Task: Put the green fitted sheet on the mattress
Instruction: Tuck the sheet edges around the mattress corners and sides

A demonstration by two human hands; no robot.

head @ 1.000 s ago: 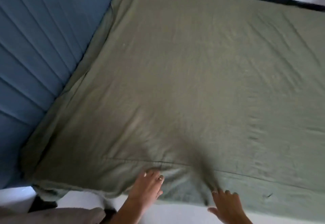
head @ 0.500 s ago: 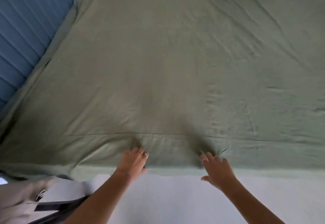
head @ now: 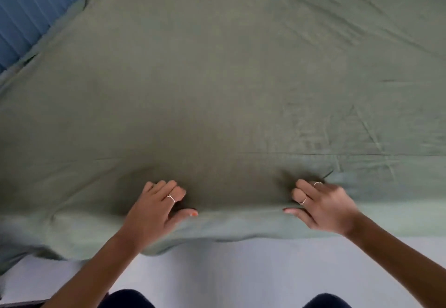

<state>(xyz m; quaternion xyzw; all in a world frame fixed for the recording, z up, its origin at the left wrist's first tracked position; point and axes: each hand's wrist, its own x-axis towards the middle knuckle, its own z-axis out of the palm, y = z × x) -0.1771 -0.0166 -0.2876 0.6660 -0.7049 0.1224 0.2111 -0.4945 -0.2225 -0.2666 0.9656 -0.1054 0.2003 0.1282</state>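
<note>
Hands are gripping the green fitted sheet (head: 217,78) at the mattress (head: 241,271) near edge. Left hand (head: 154,213) and right hand (head: 323,208) are each pinching fabric, fingers curled, thumbs pointing inward.

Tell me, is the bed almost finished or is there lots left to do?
Mostly done: the green sheet already covers the whole top of the mattress. In hand: the left hand and right hand both grip its near edge. Left: that edge hangs loose over the white side and still needs pulling down and tucking, and some wrinkles on the right need smoothing. The corners aren't visible.
</note>
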